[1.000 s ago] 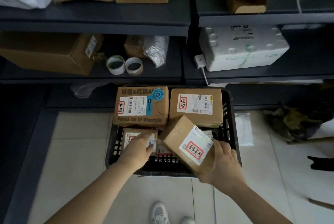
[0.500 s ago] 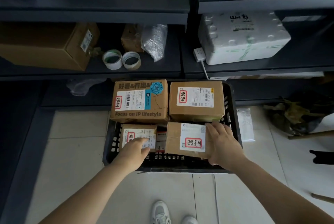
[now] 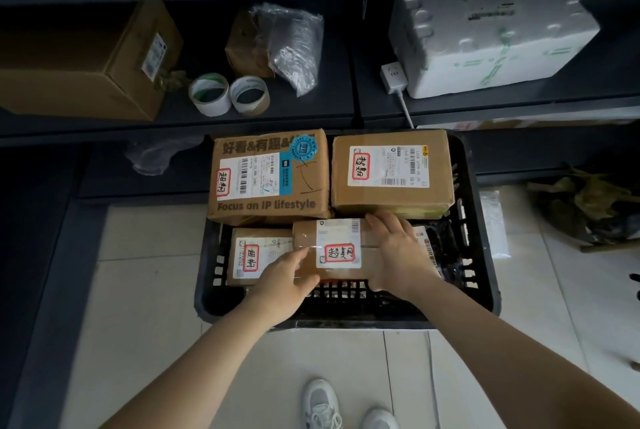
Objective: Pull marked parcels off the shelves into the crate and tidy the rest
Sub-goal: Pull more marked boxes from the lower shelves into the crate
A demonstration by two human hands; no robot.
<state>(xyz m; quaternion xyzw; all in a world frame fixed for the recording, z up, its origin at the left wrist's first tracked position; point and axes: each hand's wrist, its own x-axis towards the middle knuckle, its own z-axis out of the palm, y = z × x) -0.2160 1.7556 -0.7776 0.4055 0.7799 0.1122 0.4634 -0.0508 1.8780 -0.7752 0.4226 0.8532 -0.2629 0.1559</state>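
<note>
**Left grip [image 3: 282,278] and right grip [image 3: 398,255] hold the small parcel [image 3: 337,248] in the crate [image 3: 346,319]**

Our left grip curls at the parcel's near-left corner, with fingertips on the glossy tape across its top and the thumb along its near side. Our right grip spans the other end and holds it, fingers laid over the top to the far edge; its thumb is hidden.

The small parcel is a flat brown cardboard oblong with a white label and a red-bordered handwritten sticker. It lies level in the crate's front half. Its left end meets a lower flat parcel [image 3: 256,255] with the same kind of sticker; we cannot tell whether it overlaps.

Behind them two taller cartons stand side by side, both red-stickered. One is a printed box [image 3: 268,179] reading "Focus on IP lifestyle" with a round blue seal. The other is a plain box [image 3: 391,172] with a barcode label.

We see that the crate is black plastic with slotted walls, set on pale floor tiles [image 3: 145,290] against a dark shelf [image 3: 277,118]. On that shelf lie two tape rolls [image 3: 209,94], crinkled clear plastic [image 3: 294,44] and, further right, a dimpled white foam box [image 3: 491,30].
</note>
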